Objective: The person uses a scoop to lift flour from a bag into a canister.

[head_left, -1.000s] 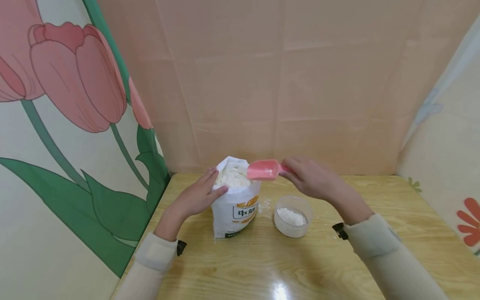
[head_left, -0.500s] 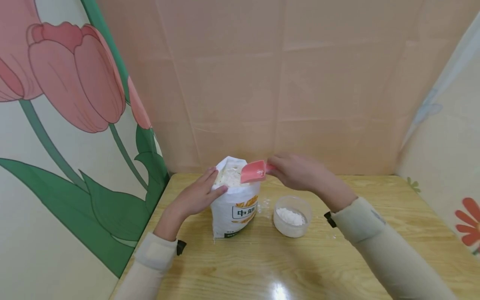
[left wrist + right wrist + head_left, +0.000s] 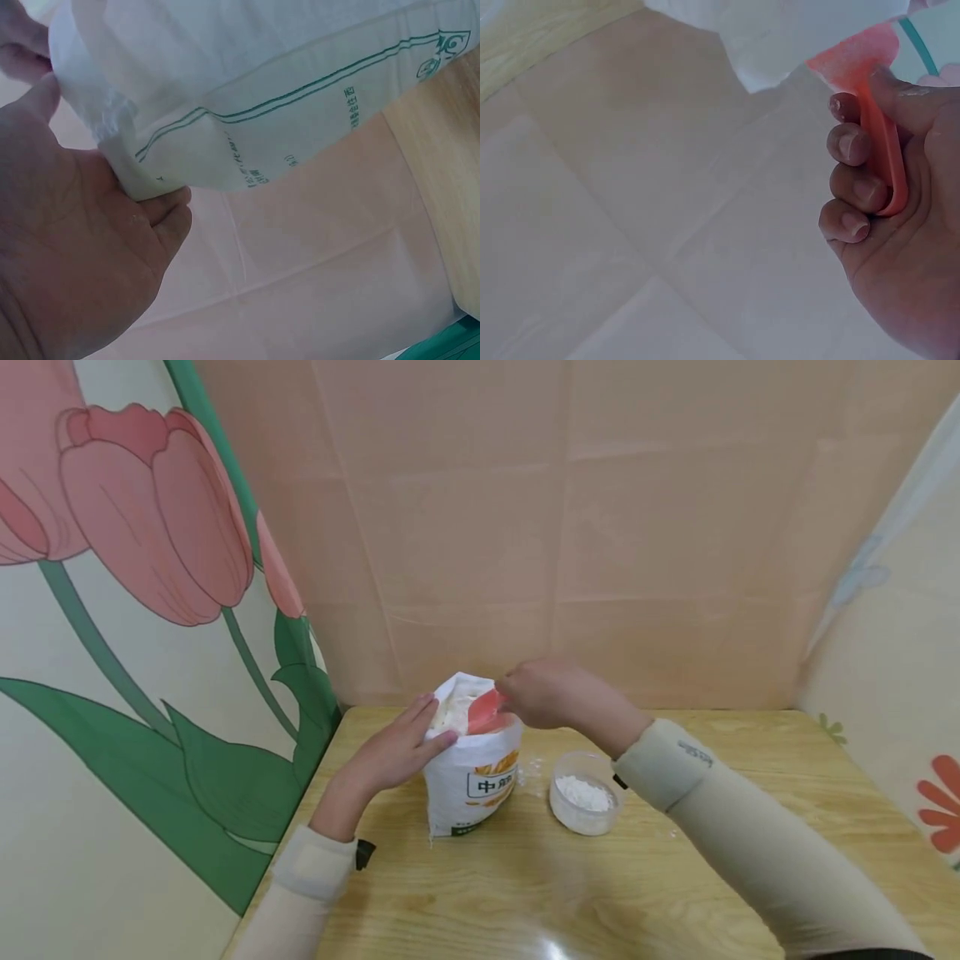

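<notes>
A white flour bag [image 3: 459,789] stands upright with its mouth open and white flour [image 3: 453,714] inside. My left hand [image 3: 386,756] grips the left side of its rim; in the left wrist view the fingers [image 3: 174,217] curl round the bag's edge. My right hand [image 3: 543,693] holds a pink scoop [image 3: 486,714] by its handle, all fingers wrapped round it in the right wrist view. The scoop's blade dips into the bag's mouth, its front end hidden there. A clear round bowl [image 3: 576,821] with a heap of flour sits right of the bag.
Spilled flour [image 3: 532,774] dots the wooden table [image 3: 465,902] between bag and bowl. A pinkish cloth backdrop [image 3: 600,543] rises behind the table's far edge. A tulip-printed panel [image 3: 150,652] stands at the left, a flower-printed one [image 3: 892,693] at the right.
The right hand has moved left with the scoop, from above the bag's right rim into its mouth, tilting the blade down. The left hand and bowl have stayed put.
</notes>
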A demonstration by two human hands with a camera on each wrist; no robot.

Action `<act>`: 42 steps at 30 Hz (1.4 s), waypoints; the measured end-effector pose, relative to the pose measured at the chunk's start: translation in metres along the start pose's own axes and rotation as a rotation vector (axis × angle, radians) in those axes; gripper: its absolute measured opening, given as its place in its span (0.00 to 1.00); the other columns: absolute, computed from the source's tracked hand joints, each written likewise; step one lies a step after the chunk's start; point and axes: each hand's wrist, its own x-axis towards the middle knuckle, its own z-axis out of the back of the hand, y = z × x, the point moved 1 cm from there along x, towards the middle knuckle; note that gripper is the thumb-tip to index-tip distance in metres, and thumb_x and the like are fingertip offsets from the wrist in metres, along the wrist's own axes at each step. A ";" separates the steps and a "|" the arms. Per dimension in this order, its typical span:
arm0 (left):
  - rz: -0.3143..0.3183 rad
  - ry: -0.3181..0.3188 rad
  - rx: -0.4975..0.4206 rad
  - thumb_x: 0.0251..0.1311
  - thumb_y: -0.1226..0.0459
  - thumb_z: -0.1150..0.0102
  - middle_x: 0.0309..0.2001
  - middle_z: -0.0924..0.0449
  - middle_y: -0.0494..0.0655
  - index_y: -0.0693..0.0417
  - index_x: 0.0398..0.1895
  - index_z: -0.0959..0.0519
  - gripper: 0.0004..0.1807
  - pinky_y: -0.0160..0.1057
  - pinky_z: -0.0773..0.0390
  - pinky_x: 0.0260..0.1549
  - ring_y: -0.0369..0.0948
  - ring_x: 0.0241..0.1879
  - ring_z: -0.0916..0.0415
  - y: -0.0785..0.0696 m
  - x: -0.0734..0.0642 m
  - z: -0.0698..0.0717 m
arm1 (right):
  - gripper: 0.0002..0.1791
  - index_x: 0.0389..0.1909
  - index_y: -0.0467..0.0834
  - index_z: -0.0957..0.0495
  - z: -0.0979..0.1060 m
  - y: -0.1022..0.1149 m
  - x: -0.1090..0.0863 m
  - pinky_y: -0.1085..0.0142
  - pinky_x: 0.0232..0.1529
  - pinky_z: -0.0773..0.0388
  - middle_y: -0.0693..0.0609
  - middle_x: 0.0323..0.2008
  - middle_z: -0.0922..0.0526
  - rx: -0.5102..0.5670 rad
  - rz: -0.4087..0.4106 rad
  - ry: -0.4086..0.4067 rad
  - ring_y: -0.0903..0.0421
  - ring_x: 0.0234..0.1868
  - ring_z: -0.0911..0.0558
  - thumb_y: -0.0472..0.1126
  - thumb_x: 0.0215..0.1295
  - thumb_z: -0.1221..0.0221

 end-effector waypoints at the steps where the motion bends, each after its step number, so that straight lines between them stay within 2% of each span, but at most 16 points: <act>1: -0.001 0.000 -0.003 0.68 0.27 0.68 0.83 0.59 0.49 0.54 0.82 0.54 0.53 0.54 0.49 0.76 0.45 0.81 0.63 0.000 0.000 0.000 | 0.10 0.39 0.47 0.21 -0.002 0.001 0.004 0.54 0.41 0.20 0.52 0.36 0.17 -0.001 0.010 0.014 0.51 0.38 0.18 0.50 0.74 0.42; 6: -0.001 0.005 -0.010 0.66 0.26 0.67 0.83 0.59 0.48 0.53 0.82 0.54 0.54 0.54 0.48 0.75 0.46 0.81 0.63 0.000 0.000 -0.001 | 0.07 0.37 0.48 0.22 -0.014 0.008 0.022 0.59 0.35 0.23 0.54 0.31 0.20 -0.017 0.046 0.065 0.54 0.33 0.22 0.47 0.74 0.43; 11: 0.001 0.010 -0.007 0.65 0.26 0.66 0.83 0.60 0.47 0.52 0.82 0.54 0.54 0.53 0.49 0.76 0.46 0.81 0.64 0.002 0.000 0.000 | 0.08 0.42 0.48 0.20 -0.025 0.017 0.037 0.62 0.38 0.22 0.56 0.32 0.19 0.016 0.076 0.108 0.55 0.33 0.22 0.47 0.75 0.43; 17: -0.008 0.019 -0.003 0.65 0.25 0.67 0.83 0.60 0.46 0.52 0.82 0.54 0.54 0.52 0.51 0.76 0.44 0.81 0.65 0.001 0.000 0.001 | 0.09 0.36 0.48 0.21 -0.032 0.017 0.049 0.62 0.38 0.24 0.55 0.30 0.20 0.055 0.139 0.108 0.55 0.32 0.24 0.46 0.76 0.44; 23: -0.012 0.020 -0.003 0.65 0.25 0.67 0.83 0.60 0.47 0.53 0.82 0.54 0.55 0.52 0.51 0.76 0.44 0.81 0.65 0.000 -0.001 0.002 | 0.10 0.35 0.48 0.21 -0.034 0.017 0.061 0.63 0.40 0.25 0.55 0.32 0.21 0.112 0.170 0.151 0.56 0.35 0.24 0.46 0.77 0.45; 30: -0.013 0.014 -0.003 0.64 0.24 0.66 0.83 0.61 0.46 0.53 0.82 0.54 0.56 0.51 0.50 0.76 0.43 0.81 0.65 0.000 -0.001 0.001 | 0.10 0.34 0.48 0.21 -0.034 0.021 0.068 0.64 0.41 0.27 0.56 0.32 0.21 0.122 0.183 0.142 0.56 0.35 0.25 0.44 0.77 0.46; 42: -0.014 0.015 -0.013 0.63 0.24 0.66 0.83 0.60 0.48 0.53 0.82 0.53 0.56 0.53 0.50 0.76 0.46 0.81 0.65 -0.001 0.002 -0.001 | 0.11 0.34 0.49 0.21 -0.037 0.014 0.065 0.64 0.41 0.27 0.55 0.31 0.22 0.166 0.172 0.138 0.56 0.36 0.25 0.44 0.78 0.47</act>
